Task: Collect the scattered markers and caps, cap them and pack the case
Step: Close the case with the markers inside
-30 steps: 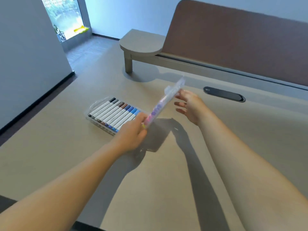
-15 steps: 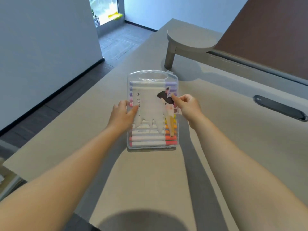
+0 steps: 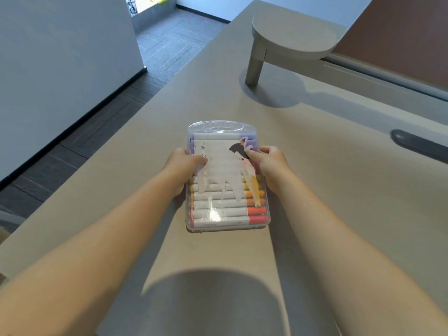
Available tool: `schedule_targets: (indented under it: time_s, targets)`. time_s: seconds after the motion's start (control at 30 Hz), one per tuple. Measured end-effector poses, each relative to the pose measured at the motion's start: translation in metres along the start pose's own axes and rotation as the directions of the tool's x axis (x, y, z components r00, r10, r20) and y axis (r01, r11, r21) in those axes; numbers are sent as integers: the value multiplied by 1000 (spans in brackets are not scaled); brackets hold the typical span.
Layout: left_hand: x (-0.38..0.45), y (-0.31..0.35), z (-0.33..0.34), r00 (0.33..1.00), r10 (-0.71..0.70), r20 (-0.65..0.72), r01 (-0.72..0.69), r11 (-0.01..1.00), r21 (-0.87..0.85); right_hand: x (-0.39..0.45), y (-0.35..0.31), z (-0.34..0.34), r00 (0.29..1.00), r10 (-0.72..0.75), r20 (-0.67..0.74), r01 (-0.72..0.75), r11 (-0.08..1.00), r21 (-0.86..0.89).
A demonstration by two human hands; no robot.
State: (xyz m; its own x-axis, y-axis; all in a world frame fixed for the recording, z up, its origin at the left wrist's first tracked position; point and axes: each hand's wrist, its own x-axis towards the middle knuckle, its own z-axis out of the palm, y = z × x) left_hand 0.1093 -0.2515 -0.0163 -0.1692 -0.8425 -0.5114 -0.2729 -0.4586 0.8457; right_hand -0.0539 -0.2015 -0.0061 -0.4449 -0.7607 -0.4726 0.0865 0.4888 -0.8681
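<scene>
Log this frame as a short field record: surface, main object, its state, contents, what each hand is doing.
surface: beige table
main object: clear plastic marker case, handle end pointing away from the person
state: lid closed, lying flat
contents: capped markers in a row, purple far, red near
left hand: grips the case's left edge
right hand: grips the case's right edge
loose markers or caps: none visible

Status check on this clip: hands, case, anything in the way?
Left hand and right hand grip the marker case by its sides. Case closed, flat on the desk, markers capped inside. Nothing in the way.
</scene>
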Motion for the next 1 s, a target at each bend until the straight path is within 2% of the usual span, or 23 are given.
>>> schedule_targets:
  time_s: [0.13,0.27,0.4,0.5,0.73,0.87,1.0]
  targets:
    - [-9,16,-7,996,81,39,-73,982,-176,-8,-16,6,997,-55,44,52,996,71]
    - [-19,41,-17,982,182,47,-166,958,-233,-22,-43,5,985,-166,44,157,974,161]
    - [-30,62,-25,952,306,5,-292,912,-287,-37,-66,2,945,-326,23,320,938,135]
    - [-39,71,-29,930,369,-4,-353,887,-297,-47,-75,-3,906,-423,18,423,906,27]
    - [-47,71,-32,876,482,-5,-472,855,-216,-62,-76,-6,778,-626,62,624,757,-193]
    - [-50,73,-33,850,526,-9,-522,841,-145,-59,-75,-6,777,-624,87,618,729,-294]
    - [-54,74,-32,817,576,2,-576,817,8,-59,-76,-7,777,-623,91,615,721,-320]
